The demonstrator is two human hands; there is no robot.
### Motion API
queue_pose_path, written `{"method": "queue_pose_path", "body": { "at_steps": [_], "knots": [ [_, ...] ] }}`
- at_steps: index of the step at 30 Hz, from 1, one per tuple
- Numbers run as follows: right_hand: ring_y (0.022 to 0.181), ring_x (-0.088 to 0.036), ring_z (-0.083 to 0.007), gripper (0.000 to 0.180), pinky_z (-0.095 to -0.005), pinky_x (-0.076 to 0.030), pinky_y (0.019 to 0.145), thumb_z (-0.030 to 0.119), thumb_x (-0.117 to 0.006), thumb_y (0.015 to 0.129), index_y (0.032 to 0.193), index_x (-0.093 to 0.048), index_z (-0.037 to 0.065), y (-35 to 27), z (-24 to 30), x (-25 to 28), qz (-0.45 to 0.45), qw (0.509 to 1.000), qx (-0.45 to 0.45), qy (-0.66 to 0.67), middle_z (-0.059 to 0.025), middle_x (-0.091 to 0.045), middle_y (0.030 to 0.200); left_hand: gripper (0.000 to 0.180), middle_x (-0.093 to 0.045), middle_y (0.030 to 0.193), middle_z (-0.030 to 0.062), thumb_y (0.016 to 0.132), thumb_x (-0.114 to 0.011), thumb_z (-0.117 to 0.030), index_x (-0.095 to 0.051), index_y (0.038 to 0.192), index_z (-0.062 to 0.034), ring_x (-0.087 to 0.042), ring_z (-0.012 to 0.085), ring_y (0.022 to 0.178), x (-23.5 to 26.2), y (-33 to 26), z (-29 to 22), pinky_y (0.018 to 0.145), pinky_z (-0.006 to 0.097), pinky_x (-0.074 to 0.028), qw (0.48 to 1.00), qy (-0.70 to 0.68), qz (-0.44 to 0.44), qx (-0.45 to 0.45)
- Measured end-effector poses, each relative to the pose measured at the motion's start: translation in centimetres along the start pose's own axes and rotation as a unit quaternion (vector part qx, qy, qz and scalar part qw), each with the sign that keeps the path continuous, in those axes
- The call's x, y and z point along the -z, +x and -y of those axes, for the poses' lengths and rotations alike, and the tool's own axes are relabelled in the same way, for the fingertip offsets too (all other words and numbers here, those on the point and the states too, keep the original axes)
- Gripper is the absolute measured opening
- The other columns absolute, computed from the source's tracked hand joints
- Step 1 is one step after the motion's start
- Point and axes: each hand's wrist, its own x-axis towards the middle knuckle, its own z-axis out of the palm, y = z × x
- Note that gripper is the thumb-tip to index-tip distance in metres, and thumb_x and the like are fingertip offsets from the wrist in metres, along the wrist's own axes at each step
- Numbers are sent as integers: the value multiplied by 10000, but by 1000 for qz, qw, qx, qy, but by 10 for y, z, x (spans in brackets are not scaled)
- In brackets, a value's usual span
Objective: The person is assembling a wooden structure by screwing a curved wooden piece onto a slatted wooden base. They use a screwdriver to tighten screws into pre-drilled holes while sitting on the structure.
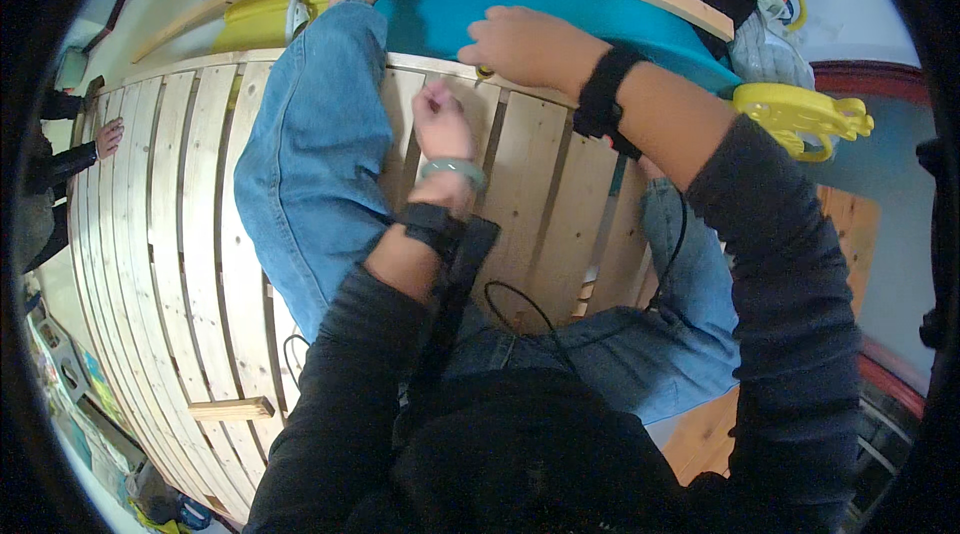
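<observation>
1. Spreading under both hands, a slatted wooden bed frame [190, 234] filled most of the view, its pale slats running away from the person who sat on it in blue jeans [310, 174].
2. Beyond the hands, a teal mattress [440, 14] lay along the frame's far rail, just past the fingertips of the right hand.
3. To the right of the right hand, well apart from it, sat a yellow plastic hanger [800, 119].
4. The right hand [525, 44] rested at the far edge of the slats, fingers curled down onto the rail where it met the teal mattress; whether it pinched anything I could not tell.
5. The left hand [443, 124], just nearer than the right and close beside it, was closed into a fist over a slat; what it gripped, if anything, was hidden.
6. Far to the left of both hands, another person's hand [108, 137] touched the frame's edge.
</observation>
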Motion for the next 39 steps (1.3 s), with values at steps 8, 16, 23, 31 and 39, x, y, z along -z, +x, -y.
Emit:
{"method": "queue_pose_path", "body": {
  "at_steps": [8, 16, 23, 31, 39],
  "knots": [
    [843, -623, -371, 308, -465, -509, 723, 344, -557, 842, 1040, -583, 108, 0, 21, -3, -26, 982, -138, 123, -168, -634, 892, 233, -663, 951, 134, 864, -563, -139, -626, 1081, -84, -640, 263, 888, 16, 57, -60, 779, 386, -503, 784, 357, 433, -265],
    [832, -610, -338, 206, -437, -497, 719, 190, -524, 886, 1032, -553, 47, -10, 35, -10, 58, 969, -239, -16, -153, -598, 899, 215, -658, 955, 157, 766, -641, -165, -652, 969, -98, -619, 343, 895, -5, 21, -45, 791, 442, -486, 848, 375, 291, -238],
    [892, -520, -311, 163, -414, -433, 792, 73, -560, 812, 970, -518, 61, -26, 26, -1, -1, 990, -137, -12, -123, -510, 928, 208, -613, 1078, 172, 833, -609, -209, -631, 989, -73, -586, 350, 957, -6, 30, -81, 821, 419, -474, 785, 412, 388, -252],
    [901, -504, -370, 153, -452, -415, 781, 134, -529, 895, 990, -469, 31, -21, 44, 2, -126, 945, -216, 210, -179, -495, 972, 227, -636, 1009, 152, 816, -626, -254, -645, 995, -116, -603, 344, 947, -6, 22, -59, 830, 436, -472, 868, 317, 323, -204],
    [927, -570, -374, 237, -453, -467, 761, 209, -530, 931, 1053, -466, 17, -5, 32, 10, 35, 911, -381, 156, -229, -575, 1003, 296, -584, 983, 170, 806, -671, -247, -578, 1010, -53, -578, 380, 899, -7, 20, -61, 795, 453, -467, 848, 395, 256, -242]
  ]
}}
